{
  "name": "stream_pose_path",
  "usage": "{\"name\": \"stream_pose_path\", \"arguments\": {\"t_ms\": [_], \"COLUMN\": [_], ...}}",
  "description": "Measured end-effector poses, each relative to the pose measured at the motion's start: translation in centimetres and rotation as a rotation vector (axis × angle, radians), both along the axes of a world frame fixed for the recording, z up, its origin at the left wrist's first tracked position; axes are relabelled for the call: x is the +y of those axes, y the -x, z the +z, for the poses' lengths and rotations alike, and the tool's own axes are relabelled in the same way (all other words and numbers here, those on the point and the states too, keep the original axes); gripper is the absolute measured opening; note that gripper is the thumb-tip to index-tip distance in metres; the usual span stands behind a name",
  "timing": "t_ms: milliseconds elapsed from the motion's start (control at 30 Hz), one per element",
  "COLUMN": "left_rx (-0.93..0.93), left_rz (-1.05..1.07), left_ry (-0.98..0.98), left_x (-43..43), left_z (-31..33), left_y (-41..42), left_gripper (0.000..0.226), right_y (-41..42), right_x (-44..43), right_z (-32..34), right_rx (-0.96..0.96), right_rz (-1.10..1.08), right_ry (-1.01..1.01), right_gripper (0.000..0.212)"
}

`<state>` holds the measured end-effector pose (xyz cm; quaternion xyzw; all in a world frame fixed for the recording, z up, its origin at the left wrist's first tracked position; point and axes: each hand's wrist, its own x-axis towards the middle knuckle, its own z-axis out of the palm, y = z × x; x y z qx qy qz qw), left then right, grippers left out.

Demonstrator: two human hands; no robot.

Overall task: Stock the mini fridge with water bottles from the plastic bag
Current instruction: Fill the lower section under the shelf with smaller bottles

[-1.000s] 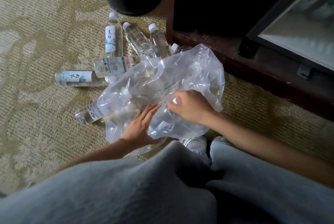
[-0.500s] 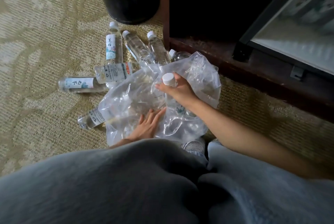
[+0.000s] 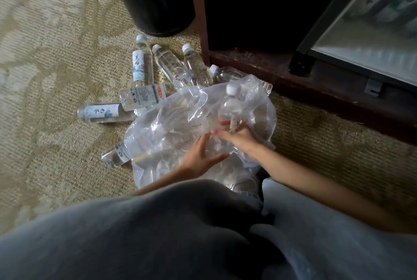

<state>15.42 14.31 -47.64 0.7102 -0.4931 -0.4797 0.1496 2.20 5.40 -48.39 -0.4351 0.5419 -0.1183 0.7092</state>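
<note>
Sliding down the bottle, the right hand is gripping it; the open left hand is pressing the bag. Other bottles are lying unstocked on the floor.

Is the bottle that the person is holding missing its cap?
No, the bottle gripped by the right hand has a white cap screwed on its top.
</note>
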Motion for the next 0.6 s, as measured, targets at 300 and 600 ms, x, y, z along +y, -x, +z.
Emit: {"name": "stream_pose_path", "arguments": {"t_ms": [300, 600], "left_rx": [-0.052, -0.122], "left_rz": [0.07, 0.152], "left_ry": [-0.045, 0.036], "left_x": [-3.5, -3.8], "left_z": [2.1, 4.0], "left_y": [1.9, 4.1], "left_gripper": [0.065, 0.079], "right_y": [-0.7, 2.2], "right_x": [-1.2, -1.4], "right_z": [-0.1, 4.0], "right_rx": [0.014, -0.08], "right_rz": [-0.195, -0.227], "right_ry": [-0.353, -0.372], "right_gripper": [0.135, 0.057]}}
